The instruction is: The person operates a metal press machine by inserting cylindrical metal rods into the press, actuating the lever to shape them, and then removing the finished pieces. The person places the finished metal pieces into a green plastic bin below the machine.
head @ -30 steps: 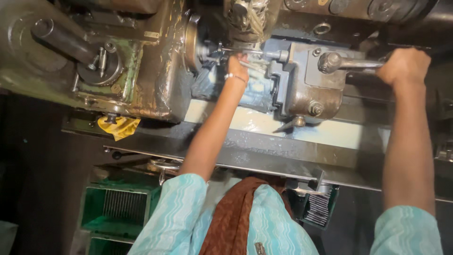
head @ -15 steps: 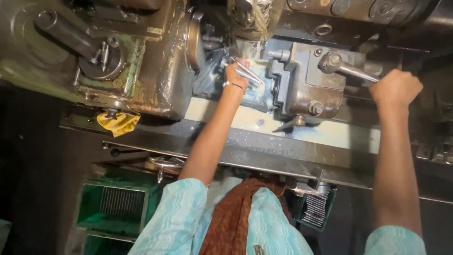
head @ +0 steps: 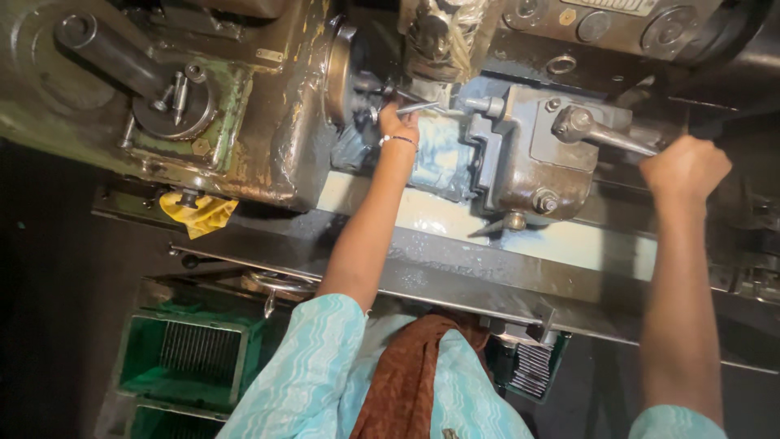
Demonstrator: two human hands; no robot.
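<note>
Steel rod (head: 422,106), thin and bright, is gripped in the left hand (head: 396,123) right at the chuck (head: 341,75) of an oily lathe; left fingers are closed around it, with a bangle seen at the wrist. The rod's long axis runs roughly level, left-right along the spindle line, its free end pointing right toward the grey tool block (head: 528,162). The rod sits at the fingers themselves, so the left hand is the nearer 1 by far; the right hand (head: 685,168) is well apart, off to the right. Right fingers are curled into a fist at the outer end of a long metal lever (head: 605,134), which is angled up-left to a round knob on the tool block; a firm hold is judged, though the handle end itself is hidden by the fist. Between the 2 hands the tool block is standing, close beside the rod tip. Milky coolant is pooled on the pale bed (head: 569,244) below. A yellow rag (head: 197,213) is tucked under the headstock at left, and green crates (head: 183,362) are seen low down, beside the person's turquoise sleeve.
</note>
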